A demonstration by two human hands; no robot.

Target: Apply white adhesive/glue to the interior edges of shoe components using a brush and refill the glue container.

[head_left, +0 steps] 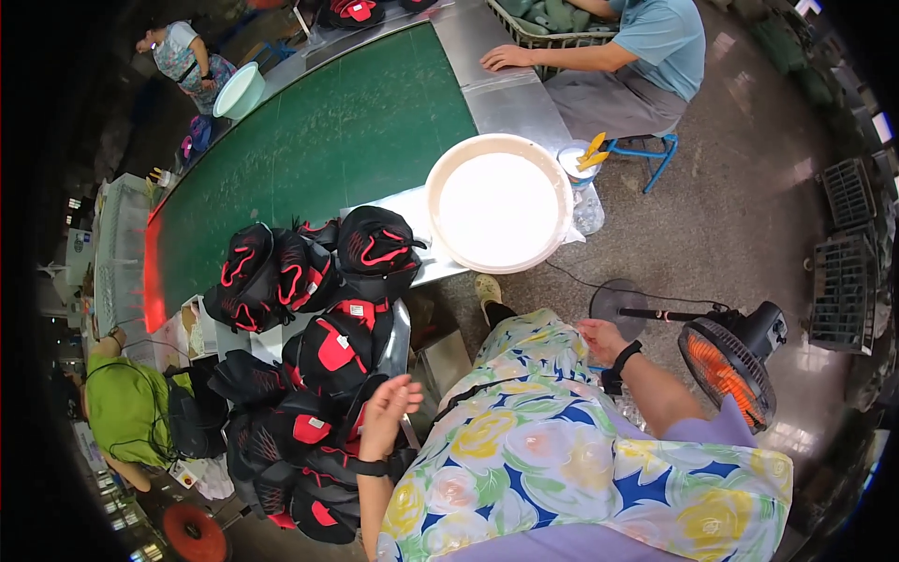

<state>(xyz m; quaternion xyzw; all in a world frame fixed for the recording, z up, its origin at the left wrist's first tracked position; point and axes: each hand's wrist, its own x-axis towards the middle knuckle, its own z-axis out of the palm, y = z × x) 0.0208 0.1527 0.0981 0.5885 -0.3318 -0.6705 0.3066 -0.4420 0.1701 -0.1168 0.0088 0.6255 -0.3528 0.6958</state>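
My left hand (386, 409) is raised beside a heap of black-and-red shoe uppers (314, 428). Its fingers are loosely bent and apart from the uppers, with nothing visible in them. My right hand (604, 340) hovers by the right side of my floral apron (543, 412), fingers slightly curled and seemingly bare. Beyond the heap, more black uppers with red trim (379, 248) stand along the near edge of a green conveyor belt (328, 122). Several carry small white labels. A large round cream basin (434, 201), white inside, stands ahead of me.
Right of the basin, a small tub (573, 161) holds yellow-handled tools. A fan (730, 361) with orange blades stands at my right, its cable trailing on the floor. Co-workers sit at far right (655, 56) and left (126, 407); another stands at far left. Crates (840, 290) line the right.
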